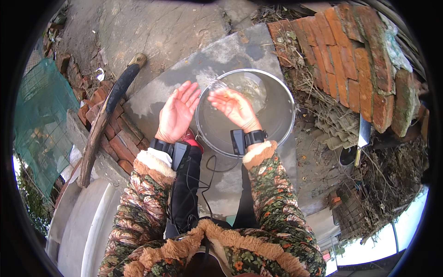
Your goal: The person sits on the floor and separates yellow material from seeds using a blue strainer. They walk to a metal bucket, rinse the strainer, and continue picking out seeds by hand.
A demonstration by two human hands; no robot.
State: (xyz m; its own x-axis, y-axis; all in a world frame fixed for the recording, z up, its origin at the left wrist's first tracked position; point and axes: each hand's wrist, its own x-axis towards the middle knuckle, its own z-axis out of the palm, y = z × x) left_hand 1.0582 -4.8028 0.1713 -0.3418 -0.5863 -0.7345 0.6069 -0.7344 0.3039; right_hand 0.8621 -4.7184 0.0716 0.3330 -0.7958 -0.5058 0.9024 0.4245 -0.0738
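Observation:
A large round metal pot [277, 128] stands on a concrete slab in front of me, with water and a pale, blurred thing or splash inside. My right hand [233, 107] is over the pot's left part, palm turned up and inward, fingers spread a little, holding nothing. Splashing water [215, 83] shows just beyond its fingertips. To the left of the pot's rim my left hand [179, 111] is raised, palm up, fingers slightly apart and empty. Both wrists carry black strapped devices, and a dark cable [216, 169] hangs between them.
At the left, a curved wooden pole [95, 142] with a black section leans by stacked bricks [121, 138] and green netting [45, 121]. A brick stack [339, 59] rises at the right, with a broad-bladed knife [363, 133] beside it. My red shoe [188, 137] is near the pot.

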